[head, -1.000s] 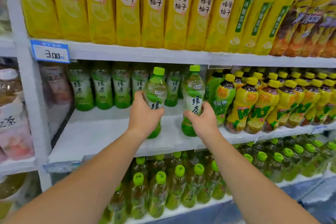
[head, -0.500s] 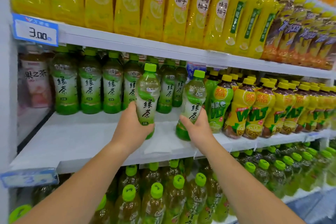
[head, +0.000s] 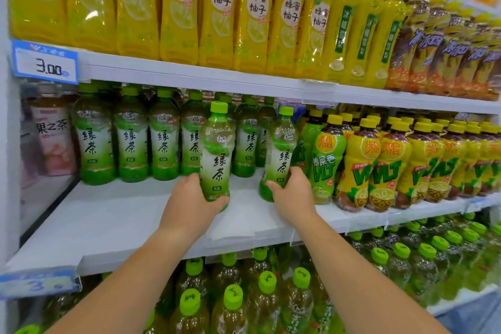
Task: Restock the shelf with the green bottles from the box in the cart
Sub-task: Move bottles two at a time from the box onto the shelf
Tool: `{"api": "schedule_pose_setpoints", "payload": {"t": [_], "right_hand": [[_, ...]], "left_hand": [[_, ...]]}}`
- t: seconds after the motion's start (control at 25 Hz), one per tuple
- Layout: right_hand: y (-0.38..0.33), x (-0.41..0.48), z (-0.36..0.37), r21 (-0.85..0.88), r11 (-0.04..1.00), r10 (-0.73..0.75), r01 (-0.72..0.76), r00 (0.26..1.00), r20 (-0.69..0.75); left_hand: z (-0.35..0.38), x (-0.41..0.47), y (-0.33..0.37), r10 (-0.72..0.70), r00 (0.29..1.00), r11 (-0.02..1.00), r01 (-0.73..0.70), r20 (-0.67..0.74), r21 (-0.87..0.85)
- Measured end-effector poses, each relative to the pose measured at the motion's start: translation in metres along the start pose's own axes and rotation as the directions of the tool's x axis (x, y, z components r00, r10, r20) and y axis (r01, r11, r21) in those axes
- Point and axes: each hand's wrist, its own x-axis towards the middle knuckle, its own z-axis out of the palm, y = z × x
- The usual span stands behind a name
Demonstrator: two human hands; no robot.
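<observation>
Two bare forearms up from the near edge, one bottle to each hand. Nearest and lowest, under the arms: packed rows of green-capped bottles [head: 233,298], caps toward the viewer. Above them, the white middle shelf [head: 122,219], with a wide bare strip at its near left. Left hand [head: 189,203] wrapped round the bottom of a green bottle [head: 217,149], thumb on its left side, fingers curled across the front. Bottle upright, cap on, base low over a white sheet of paper [head: 238,228]; impossible to judge whether resting on it. Just to the right, right hand [head: 292,198] gripping the lower part of a second green bottle [head: 279,149], also upright and capped, slightly farther in, just beside the yellow-capped bottles [head: 325,160] filling the right of the shelf. Farther back, a row of matching green bottles [head: 130,141] along the rear, then a pink-labelled bottle [head: 51,138] at far left. Farthest and highest: tall yellow bottles [head: 179,8] on the level above, and a blue-framed price tag [head: 44,62] reading 3.00 at the left of that level's front edge.
</observation>
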Motion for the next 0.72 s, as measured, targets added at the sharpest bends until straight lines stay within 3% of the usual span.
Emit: {"api": "schedule_pose_setpoints", "payload": {"t": [0.24, 0.72], "right_hand": [[0.004, 0.037, 0.026, -0.049, 0.998, 0.042, -0.044, 0.998, -0.039], [0.017, 0.089, 0.051, -0.066, 0.996, 0.066, -0.067, 0.998, -0.022]], "left_hand": [[-0.001, 0.003, -0.006, 0.032, 0.999, 0.993, -0.035, 0.030, 0.112], [0.006, -0.005, -0.017, 0.041, 0.999, 0.998, -0.040, -0.033, 0.052]]}}
